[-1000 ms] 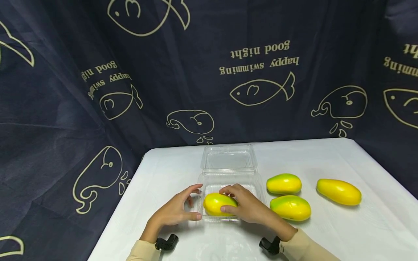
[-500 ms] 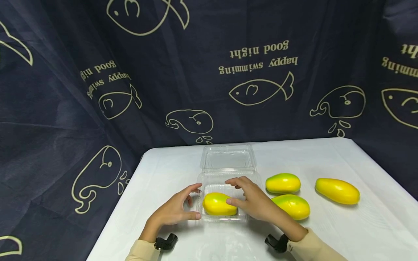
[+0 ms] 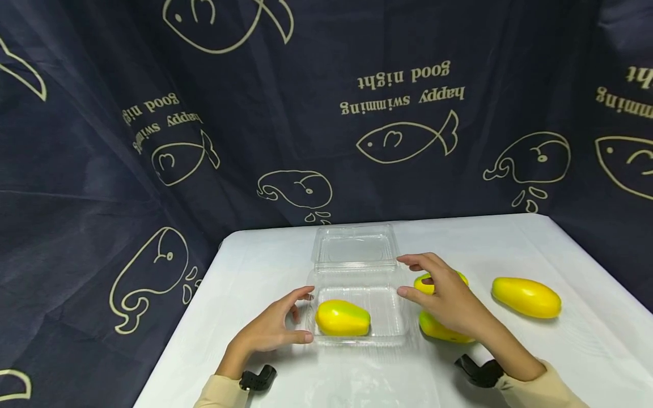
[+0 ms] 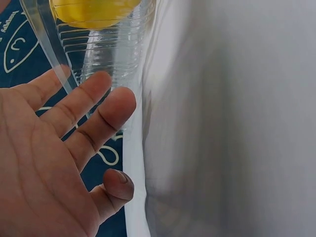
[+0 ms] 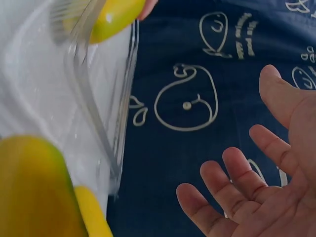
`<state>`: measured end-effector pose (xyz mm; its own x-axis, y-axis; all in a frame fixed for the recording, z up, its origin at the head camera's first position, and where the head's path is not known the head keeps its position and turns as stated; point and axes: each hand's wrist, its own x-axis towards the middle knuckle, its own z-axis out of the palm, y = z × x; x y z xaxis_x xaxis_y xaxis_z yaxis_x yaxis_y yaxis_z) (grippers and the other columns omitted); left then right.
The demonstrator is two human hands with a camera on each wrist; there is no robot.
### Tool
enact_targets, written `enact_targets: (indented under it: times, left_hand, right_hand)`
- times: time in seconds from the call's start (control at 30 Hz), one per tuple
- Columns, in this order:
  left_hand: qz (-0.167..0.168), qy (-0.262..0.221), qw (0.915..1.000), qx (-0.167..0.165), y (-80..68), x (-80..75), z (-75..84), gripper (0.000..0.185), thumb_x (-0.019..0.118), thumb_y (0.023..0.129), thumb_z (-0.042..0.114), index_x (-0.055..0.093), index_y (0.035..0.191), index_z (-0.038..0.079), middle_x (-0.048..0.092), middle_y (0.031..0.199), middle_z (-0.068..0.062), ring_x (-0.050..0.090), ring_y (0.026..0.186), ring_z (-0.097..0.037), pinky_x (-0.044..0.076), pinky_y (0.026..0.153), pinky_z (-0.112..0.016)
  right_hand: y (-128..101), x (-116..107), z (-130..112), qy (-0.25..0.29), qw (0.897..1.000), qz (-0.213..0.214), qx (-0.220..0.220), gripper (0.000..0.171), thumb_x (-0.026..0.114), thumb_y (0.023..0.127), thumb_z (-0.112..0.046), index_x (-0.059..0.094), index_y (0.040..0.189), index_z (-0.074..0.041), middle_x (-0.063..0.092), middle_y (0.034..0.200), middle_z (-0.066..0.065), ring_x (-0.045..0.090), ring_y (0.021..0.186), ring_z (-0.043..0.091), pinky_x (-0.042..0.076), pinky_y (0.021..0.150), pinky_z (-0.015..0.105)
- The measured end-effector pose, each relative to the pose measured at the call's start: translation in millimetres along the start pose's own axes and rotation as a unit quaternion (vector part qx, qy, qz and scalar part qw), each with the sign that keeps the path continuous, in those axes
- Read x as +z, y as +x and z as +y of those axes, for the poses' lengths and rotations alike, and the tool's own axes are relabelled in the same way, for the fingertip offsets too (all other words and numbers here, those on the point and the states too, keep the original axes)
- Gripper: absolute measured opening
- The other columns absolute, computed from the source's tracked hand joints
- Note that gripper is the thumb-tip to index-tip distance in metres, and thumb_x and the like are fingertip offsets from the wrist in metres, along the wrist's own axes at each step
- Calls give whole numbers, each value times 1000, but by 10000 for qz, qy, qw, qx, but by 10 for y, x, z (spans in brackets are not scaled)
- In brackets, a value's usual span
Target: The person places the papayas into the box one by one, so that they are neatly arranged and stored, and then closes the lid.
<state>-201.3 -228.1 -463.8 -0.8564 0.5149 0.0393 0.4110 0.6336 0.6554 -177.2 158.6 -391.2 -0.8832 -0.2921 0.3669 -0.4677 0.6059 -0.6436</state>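
Observation:
A yellow-green papaya (image 3: 342, 318) lies in the left front part of a clear plastic clamshell box (image 3: 389, 314). My left hand (image 3: 272, 328) stays at the box's left side, thumb and fingers spread, its fingertips right at the wall in the left wrist view. Holding nothing, my right hand (image 3: 451, 300) is over two more papayas on the table, an upper one (image 3: 423, 283) and a lower one (image 3: 442, 330), both partly hidden by it. In the right wrist view its fingers (image 5: 215, 180) are spread and relaxed, with a papaya (image 5: 37, 190) nearby.
The box's lid (image 3: 357, 245) lies folded back behind the base. Another papaya (image 3: 528, 297) rests farther right on the white-covered table (image 3: 510, 368). A dark cloth (image 3: 285, 130) with fish and whale drawings hangs behind and at the left.
My right hand has let go of the papaya in the box and moved right, over the two papayas beside it. The left hand has kept its place.

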Motion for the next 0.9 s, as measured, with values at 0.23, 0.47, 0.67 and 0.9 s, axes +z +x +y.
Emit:
enact_targets:
  times: [0.23, 0.47, 0.67, 0.9]
  left_hand:
    - [8, -8, 10000, -25, 3, 0, -1, 93, 84, 78, 45, 30, 154, 39, 53, 146, 6, 57, 96, -16, 45, 85, -33]
    - [10, -25, 10000, 0, 3, 8, -10, 93, 84, 79, 45, 31, 155, 36, 53, 145, 6, 57, 95, -17, 45, 83, -33]
    - [-21, -62, 10000, -9, 9, 20, -7, 92, 84, 79, 45, 29, 153, 45, 53, 146, 6, 57, 94, -17, 46, 82, -33]
    - [9, -41, 10000, -22, 16, 13, -8, 92, 83, 79, 47, 29, 153, 45, 53, 146, 6, 57, 94, -18, 46, 80, -32]
  right_hand:
    - [-130, -129, 125, -240, 9994, 183, 153, 55, 75, 90, -39, 57, 138, -21, 59, 131, 0, 56, 119, 22, 54, 91, 49]
    - [-280, -191, 245, -368, 9983, 231, 383, 54, 76, 89, -38, 58, 138, -20, 60, 129, 0, 57, 119, 22, 55, 91, 39]
    - [-416, -186, 315, -614, 9967, 465, 244, 52, 79, 87, -35, 61, 134, -21, 63, 124, -1, 58, 112, 19, 54, 84, 33]
    - [-530, -228, 409, -882, 9937, 649, 240, 54, 82, 84, -34, 62, 132, -20, 64, 120, 1, 55, 106, 9, 53, 83, 32]
